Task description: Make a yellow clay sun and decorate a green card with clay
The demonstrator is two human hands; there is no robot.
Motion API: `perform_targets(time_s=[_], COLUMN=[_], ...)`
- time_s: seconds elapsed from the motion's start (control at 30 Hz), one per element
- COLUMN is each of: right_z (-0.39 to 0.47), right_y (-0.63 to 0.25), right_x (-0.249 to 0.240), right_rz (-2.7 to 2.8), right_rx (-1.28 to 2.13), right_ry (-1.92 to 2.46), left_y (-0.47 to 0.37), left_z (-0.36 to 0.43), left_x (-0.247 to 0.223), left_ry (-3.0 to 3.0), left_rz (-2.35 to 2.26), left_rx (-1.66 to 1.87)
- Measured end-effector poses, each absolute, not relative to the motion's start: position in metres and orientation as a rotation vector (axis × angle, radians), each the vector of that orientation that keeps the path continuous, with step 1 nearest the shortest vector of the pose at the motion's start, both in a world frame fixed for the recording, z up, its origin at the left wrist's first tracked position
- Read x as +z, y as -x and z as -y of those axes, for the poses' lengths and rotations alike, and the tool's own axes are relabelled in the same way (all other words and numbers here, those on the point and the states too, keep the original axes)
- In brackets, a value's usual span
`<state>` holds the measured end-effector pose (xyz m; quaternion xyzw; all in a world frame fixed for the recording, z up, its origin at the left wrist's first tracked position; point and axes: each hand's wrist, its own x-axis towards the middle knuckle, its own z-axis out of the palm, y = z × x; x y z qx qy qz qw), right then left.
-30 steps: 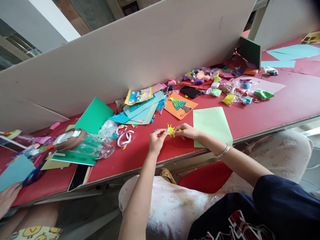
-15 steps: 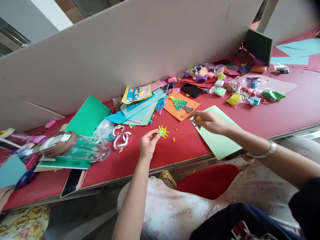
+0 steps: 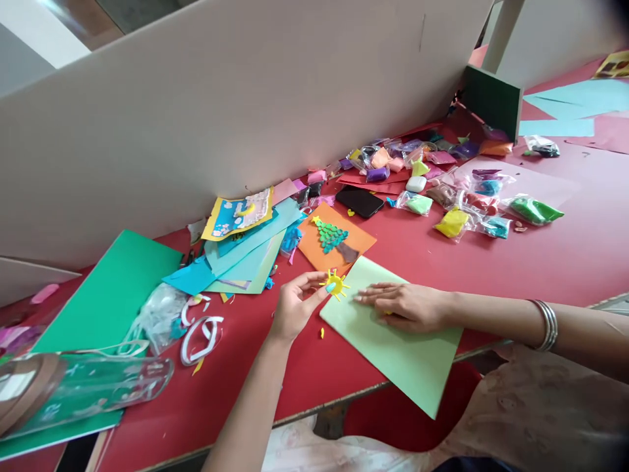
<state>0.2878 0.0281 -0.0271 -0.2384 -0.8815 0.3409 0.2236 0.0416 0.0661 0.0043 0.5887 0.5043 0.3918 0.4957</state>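
Observation:
My left hand (image 3: pixel 302 303) pinches a small yellow clay sun (image 3: pixel 335 284) with thin rays, held just above the near-left part of a light green paper sheet (image 3: pixel 417 367). Palm down on that sheet lies my right hand (image 3: pixel 410 305), its fingers stretched to the left. A bit of yellow clay (image 3: pixel 388 313) shows between its thumb and fingers, mostly hidden by the hand. Beyond both hands lies an orange card (image 3: pixel 361 242) with a clay tree (image 3: pixel 331 236) on it. A small yellow clay scrap (image 3: pixel 322 333) rests on the red table.
A black phone (image 3: pixel 360 201) lies behind the orange card. Bagged clay packets (image 3: pixel 452 223) spread along the right and back. Stacked papers (image 3: pixel 255 242), a green board (image 3: pixel 113 282) and a clear bottle (image 3: pixel 98 387) are at left. A white partition (image 3: pixel 221 118) stands behind.
My right hand has come down flat onto the light green sheet, which now lies further left, close to the orange card. The clay sun stays pinched in my left hand. The view has shifted.

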Motion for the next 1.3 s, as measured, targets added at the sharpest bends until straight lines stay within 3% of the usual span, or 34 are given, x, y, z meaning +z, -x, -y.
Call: perform_targets(time_s=[0.07,0.23,0.47,1.13,1.3], right_z=[-0.035,-0.058,-0.069,-0.055,-0.055], right_y=[-0.281,-0.277,-0.274,-0.282,-0.281], right_x=[-0.02,-0.012,-0.014,-0.014,-0.014], right_rz=[2.41,2.169,1.529,1.8,1.931], right_rx=[1.153,1.606,1.831,1.874,1.701], right_ry=[0.538,0.701,0.797,1.005,0.98], left_y=[-0.042,-0.039,-0.055,-0.055,-0.057], left_z=[-0.073,-0.073,-0.058,-0.056,-0.056], left_x=[0.001,-0.012,-0.019,-0.016,-0.022], left_ry=[-1.412,-1.331,-1.347,-1.629,-1.72], left_rz=[-1.229,-1.222,-1.262,-1.416,-1.352], left_rx=[0.947,0.877,0.716,0.605,0.702])
